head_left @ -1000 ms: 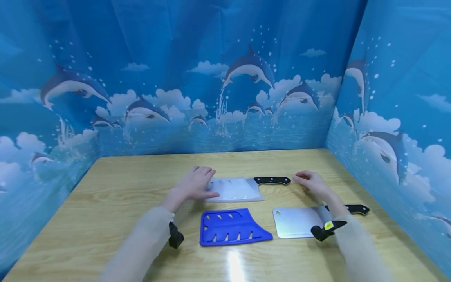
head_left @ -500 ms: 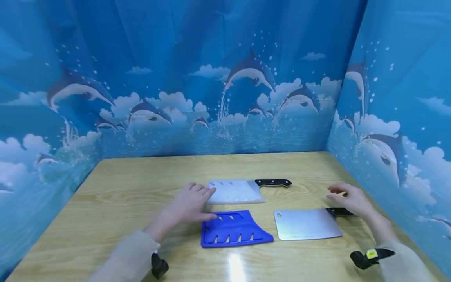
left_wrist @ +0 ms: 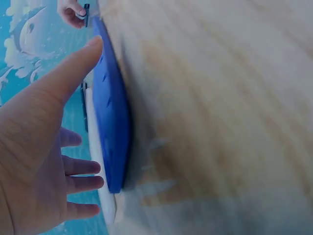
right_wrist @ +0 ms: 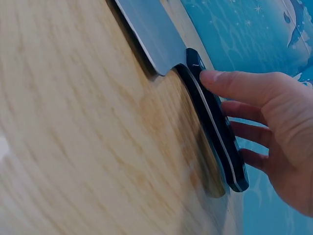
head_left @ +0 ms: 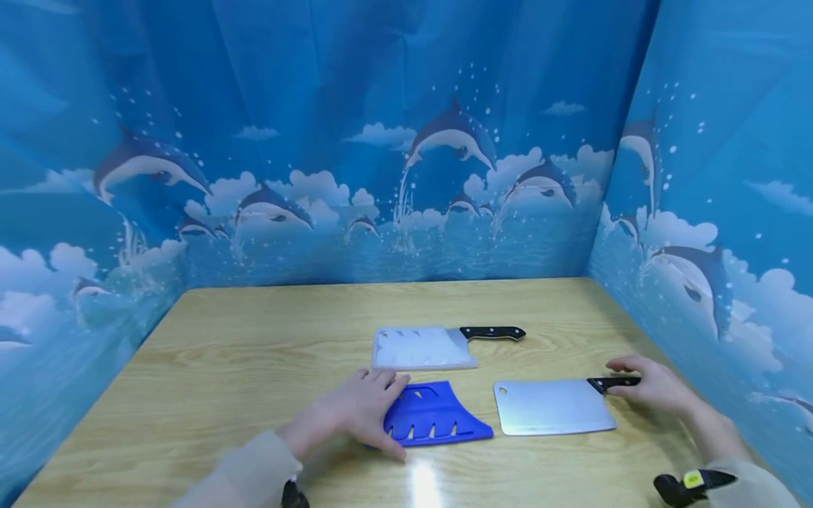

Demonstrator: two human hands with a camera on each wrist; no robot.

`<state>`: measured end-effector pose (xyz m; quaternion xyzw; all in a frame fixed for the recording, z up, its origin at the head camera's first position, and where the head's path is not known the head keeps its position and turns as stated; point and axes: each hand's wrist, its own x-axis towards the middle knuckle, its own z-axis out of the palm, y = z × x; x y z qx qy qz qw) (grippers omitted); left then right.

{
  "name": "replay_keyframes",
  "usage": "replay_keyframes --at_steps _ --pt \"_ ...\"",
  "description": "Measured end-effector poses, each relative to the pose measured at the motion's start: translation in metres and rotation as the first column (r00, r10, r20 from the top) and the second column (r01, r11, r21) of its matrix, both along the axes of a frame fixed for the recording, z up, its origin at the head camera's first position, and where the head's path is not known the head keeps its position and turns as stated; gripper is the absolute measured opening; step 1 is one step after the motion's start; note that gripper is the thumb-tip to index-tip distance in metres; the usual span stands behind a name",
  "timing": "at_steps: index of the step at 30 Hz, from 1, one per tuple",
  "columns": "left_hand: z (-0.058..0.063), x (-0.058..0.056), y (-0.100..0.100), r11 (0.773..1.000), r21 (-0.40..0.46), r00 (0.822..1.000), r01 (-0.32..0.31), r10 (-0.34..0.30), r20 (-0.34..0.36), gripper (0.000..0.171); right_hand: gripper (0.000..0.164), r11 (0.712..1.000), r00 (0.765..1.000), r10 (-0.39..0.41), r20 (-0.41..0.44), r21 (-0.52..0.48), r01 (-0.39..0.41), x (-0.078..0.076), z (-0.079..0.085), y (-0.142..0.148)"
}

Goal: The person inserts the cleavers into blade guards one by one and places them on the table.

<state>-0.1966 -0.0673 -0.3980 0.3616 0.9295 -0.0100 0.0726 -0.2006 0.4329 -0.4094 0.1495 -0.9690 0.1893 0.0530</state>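
A blue slotted blade guard (head_left: 438, 416) lies on the table, partly hidden under my left hand (head_left: 365, 413). That hand spreads its thumb and fingers over the guard's left end; in the left wrist view the fingers stand straight beside the blue guard (left_wrist: 111, 117). To the right lies a bare cleaver (head_left: 549, 407) with a black riveted handle (right_wrist: 215, 122). My right hand (head_left: 654, 384) straddles this handle, thumb on the near side and fingers on the far side. In the right wrist view the thumb tip overlaps the handle, with the fingers loosely extended.
Behind the blue guard lies a second cleaver (head_left: 492, 332), its blade in a whitish translucent guard (head_left: 419, 349), handle to the right. The wooden table (head_left: 254, 339) meets a blue dolphin-print curtain (head_left: 305, 141) at the back and right.
My left hand has moved from the sheathed cleaver's left end nearer, over the blue guard. My right hand has moved right and nearer, from beside the sheathed cleaver's handle to the bare cleaver's handle.
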Motion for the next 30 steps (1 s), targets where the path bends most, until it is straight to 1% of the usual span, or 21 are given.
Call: replay_keyframes --at_steps 2,3,7,10,12,15,18,22,25,27,30 --pt "-0.004 0.003 0.002 1.000 -0.007 1.000 0.001 -0.001 0.014 0.118 0.047 1.000 1.000 0.015 -0.009 0.013 -0.015 -0.001 -0.006 0.002" --pt "-0.005 0.004 0.003 1.000 -0.009 1.000 0.004 -0.004 0.008 0.118 0.047 1.000 1.000 0.023 -0.011 0.019 -0.023 -0.002 -0.008 0.003" --pt "-0.010 0.008 0.007 1.000 -0.016 1.000 0.004 -0.004 -0.003 0.117 0.046 0.999 0.999 0.017 0.031 0.027 -0.018 -0.003 -0.010 0.002" --pt "-0.012 0.008 0.008 1.000 -0.020 1.000 0.003 -0.003 -0.023 0.114 0.044 0.999 0.999 0.018 0.050 0.034 -0.020 -0.004 -0.010 -0.001" --pt "-0.013 0.007 0.008 1.000 -0.023 0.999 0.005 -0.006 -0.042 0.110 0.042 0.999 0.998 0.037 0.055 0.037 -0.039 -0.006 -0.009 -0.002" --pt "-0.014 0.006 0.007 1.000 -0.021 0.997 0.021 -0.022 -0.074 0.106 0.038 0.998 0.998 0.047 0.052 0.045 -0.049 -0.008 -0.007 -0.005" --pt "-0.012 0.004 0.007 0.999 -0.004 0.994 0.036 -0.036 -0.099 0.103 0.034 0.997 0.997 0.059 0.040 0.054 -0.062 -0.010 -0.005 -0.007" --pt "-0.008 0.002 0.008 1.000 0.016 0.996 0.019 -0.017 -0.087 0.104 0.030 0.994 0.996 0.083 0.031 0.075 -0.085 -0.012 -0.003 -0.008" --pt "-0.006 0.003 0.008 1.000 0.006 0.997 0.013 -0.012 -0.075 0.106 0.028 0.991 0.994 0.105 0.032 0.082 -0.108 -0.012 -0.002 -0.008" --pt "-0.005 0.005 0.006 1.000 0.000 0.996 0.020 -0.020 -0.085 0.107 0.027 0.990 0.993 0.109 0.039 0.082 -0.112 -0.012 -0.001 -0.009" --pt "-0.005 0.007 0.003 0.999 0.018 0.993 0.031 -0.029 -0.116 0.109 0.028 0.991 0.993 0.105 0.053 0.074 -0.109 -0.013 -0.001 -0.011"
